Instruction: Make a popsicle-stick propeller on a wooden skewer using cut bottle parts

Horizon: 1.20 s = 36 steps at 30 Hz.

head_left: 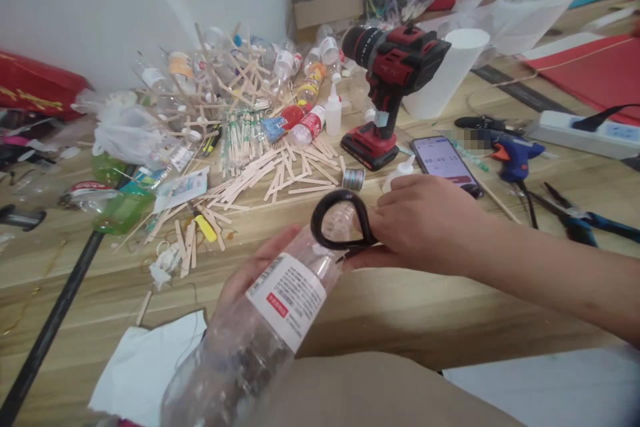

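Observation:
A clear plastic bottle with a white printed label lies tilted in front of me, its neck pointing up and away. My left hand is wrapped round the bottle's far side, mostly hidden behind it. Closed by the bottle's neck, my right hand grips a pair of scissors whose black looped handle lies across the neck. The scissors' blades are largely hidden by the fingers and the bottle, so I cannot tell whether they touch the plastic.
Loose wooden sticks and several bottles cover the back of the table. A red cordless drill stands upright beside a phone. A blue glue gun, pliers and a white power strip lie right. White tissue is front left.

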### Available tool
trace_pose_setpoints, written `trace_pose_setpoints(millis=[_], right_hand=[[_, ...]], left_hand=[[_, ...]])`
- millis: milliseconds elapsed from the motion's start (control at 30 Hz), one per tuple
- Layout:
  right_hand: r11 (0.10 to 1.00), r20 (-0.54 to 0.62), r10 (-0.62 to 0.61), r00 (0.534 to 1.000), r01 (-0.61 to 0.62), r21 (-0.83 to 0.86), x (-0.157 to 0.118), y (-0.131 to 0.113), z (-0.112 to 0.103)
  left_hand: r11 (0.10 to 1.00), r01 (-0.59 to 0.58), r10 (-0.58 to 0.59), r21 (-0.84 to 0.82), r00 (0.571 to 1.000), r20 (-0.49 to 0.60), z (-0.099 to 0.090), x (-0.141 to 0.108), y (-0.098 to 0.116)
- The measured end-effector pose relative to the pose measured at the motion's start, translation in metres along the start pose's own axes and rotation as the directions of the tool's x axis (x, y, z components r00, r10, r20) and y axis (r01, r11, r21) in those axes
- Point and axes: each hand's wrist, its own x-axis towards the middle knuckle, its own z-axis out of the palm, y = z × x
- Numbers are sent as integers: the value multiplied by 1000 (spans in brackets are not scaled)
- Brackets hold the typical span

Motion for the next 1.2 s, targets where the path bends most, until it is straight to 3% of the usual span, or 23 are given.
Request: trace_pose_setpoints(millis=[100,200,600,867,1067,1200], right_hand=[[997,-45,-57,997,55,-55,2,-1,0],[996,-71,-43,997,38,-77,5,0,3],[998,19,63,998,-63,-10,8,1,19],[972,134,161,978,-181,152,7,1,21],[876,179,270,946,-318,362,6,-1,28],[702,218,297,930,-367,610,6,-5,35]], left_hand=[[973,197,-175,-118,969,176,7,-3,7],[956,281,-257,-87,941,218,11,-2,9],[979,203,-201,-4,972,124,15,5,5],[978,206,-203,-2,966,161,16,3,5],[984,175,-177,25,971,160,16,7,8],[992,125,-127,29,987,96,18,7,9]])
